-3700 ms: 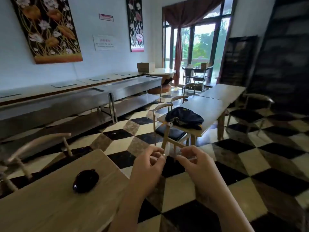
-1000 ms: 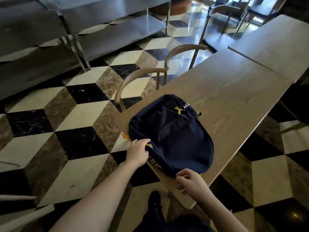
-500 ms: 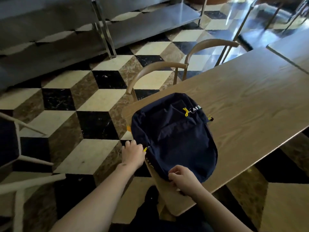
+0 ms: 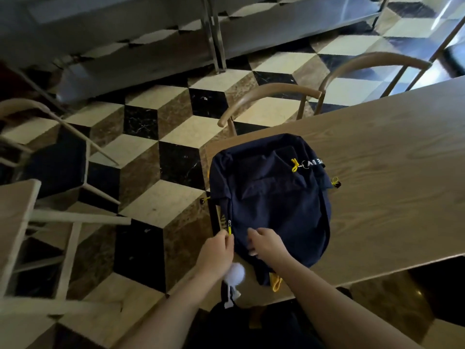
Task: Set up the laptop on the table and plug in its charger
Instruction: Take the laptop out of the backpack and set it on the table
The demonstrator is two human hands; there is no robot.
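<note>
A dark navy backpack [image 4: 274, 205] with yellow zipper pulls lies flat on the near corner of a wooden table [image 4: 390, 177]. My left hand [image 4: 216, 253] pinches a yellow zipper pull [image 4: 229, 229] on the bag's left side. My right hand [image 4: 266, 244] rests on the bag's near end with loosely curled fingers, holding nothing I can make out. A white pompom charm [image 4: 235, 274] dangles below the table edge under my left hand. No laptop or charger is in sight.
Two curved-back wooden chairs [image 4: 271, 96] stand along the table's far side. Another chair [image 4: 50, 172] and a second table corner [image 4: 12, 217] are at the left. Steel shelving [image 4: 176, 34] runs along the back over a checkered floor.
I have closed in on the bag. My left hand has taken the yellow zipper pull. My right hand shifted from the bag's near edge onto its top, and the pompom now shows.
</note>
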